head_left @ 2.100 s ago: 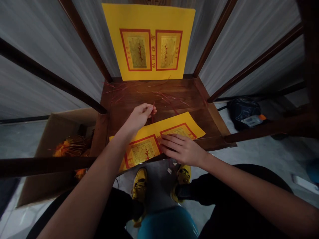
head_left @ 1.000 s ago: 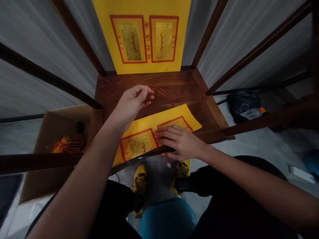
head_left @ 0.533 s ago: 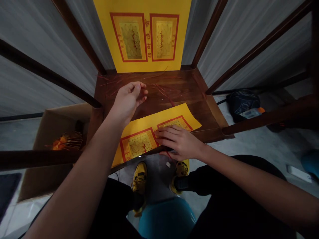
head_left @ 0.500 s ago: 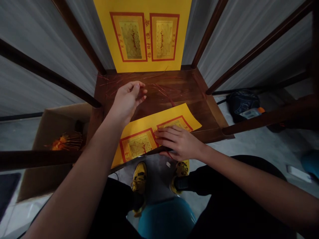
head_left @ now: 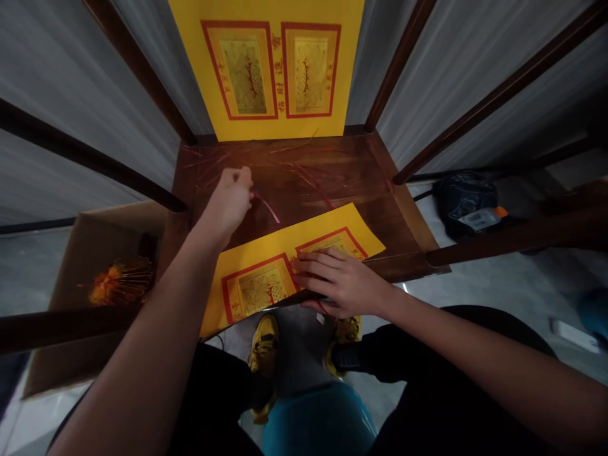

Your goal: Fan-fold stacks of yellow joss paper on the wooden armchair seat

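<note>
My left hand [head_left: 230, 201] is closed in a pinch over the left part of the wooden stool [head_left: 304, 190]. A thin red strip [head_left: 267, 207] trails from its fingers toward the right. Below it, a yellow sheet of joss paper [head_left: 256, 288] lies slanted along the near edge, printed with red frames and lotus pictures. My right hand [head_left: 339, 282] holds this sheet near its middle, fingers stretched across the top and thumb at the near edge. A bit of red shows beside that thumb; I cannot tell what it is.
Another yellow joss paper sheet [head_left: 278, 79] stands upright at the back. Loose red strips [head_left: 311, 180] lie across the wood. Dark wooden bars rise around it. A cardboard box [head_left: 104, 237] with an orange bundle [head_left: 118, 283] stands left; a dark bag [head_left: 463, 199] lies right.
My left hand has moved left and slightly down, its fingers now more tightly closed, with a red strip showing from them. My right hand stays on the sheet.
</note>
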{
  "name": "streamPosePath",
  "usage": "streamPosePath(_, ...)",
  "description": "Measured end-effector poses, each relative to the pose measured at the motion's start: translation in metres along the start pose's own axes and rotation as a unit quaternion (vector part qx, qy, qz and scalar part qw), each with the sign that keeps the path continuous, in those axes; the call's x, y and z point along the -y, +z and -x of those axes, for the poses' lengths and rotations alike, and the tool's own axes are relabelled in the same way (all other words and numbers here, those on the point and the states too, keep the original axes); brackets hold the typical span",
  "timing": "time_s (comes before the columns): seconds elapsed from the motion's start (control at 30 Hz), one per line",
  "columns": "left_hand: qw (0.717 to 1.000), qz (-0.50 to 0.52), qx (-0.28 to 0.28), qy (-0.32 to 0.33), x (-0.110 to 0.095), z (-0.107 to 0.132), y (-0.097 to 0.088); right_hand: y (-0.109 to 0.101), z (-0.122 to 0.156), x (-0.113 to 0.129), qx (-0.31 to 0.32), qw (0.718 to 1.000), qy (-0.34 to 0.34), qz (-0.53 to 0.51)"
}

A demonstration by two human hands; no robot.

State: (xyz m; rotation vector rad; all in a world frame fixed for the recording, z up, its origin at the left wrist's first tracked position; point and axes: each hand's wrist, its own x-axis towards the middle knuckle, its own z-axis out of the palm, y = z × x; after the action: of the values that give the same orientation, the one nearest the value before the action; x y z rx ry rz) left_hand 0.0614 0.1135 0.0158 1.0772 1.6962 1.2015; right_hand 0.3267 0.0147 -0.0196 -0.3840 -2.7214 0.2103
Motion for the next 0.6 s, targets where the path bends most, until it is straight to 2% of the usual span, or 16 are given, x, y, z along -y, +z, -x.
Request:
streamPosePath(0.07,0.993,0.090,0.019,-0.073,0.005,0.004,0.000,0.001,0.000,-0.001,-0.007,1.000,-0.001,-0.001)
streamPosePath(0.13,0.985,0.130,0.028,-0.108,0.008,0.012,0.001,0.002,0.000,-0.002,-0.010,1.000,-0.004,-0.002)
streamPosePath(0.17,0.989,0.101,0.023,-0.108,0.009,0.017,0.002,0.002,0.000,-0.002,-0.010,1.000,-0.003,-0.002)
streamPosePath(0.23,0.997,-0.049,0.012,-0.065,0.010,0.029,0.004,0.001,-0.001,-0.002,-0.005,1.000,0.000,-0.002)
streamPosePath(0.33,0.964,-0.262,0.021,0.023,0.009,0.046,0.008,-0.001,-0.003,-0.002,-0.007,1.000,-0.001,-0.001)
streamPosePath(0.5,0.946,-0.319,0.022,0.047,0.007,0.053,0.017,-0.001,-0.003,-0.001,-0.010,1.000,-0.005,0.010)
streamPosePath(0.6,0.928,-0.362,0.049,0.074,0.007,0.051,0.021,-0.001,-0.003,-0.001,-0.007,1.000,-0.005,0.011)
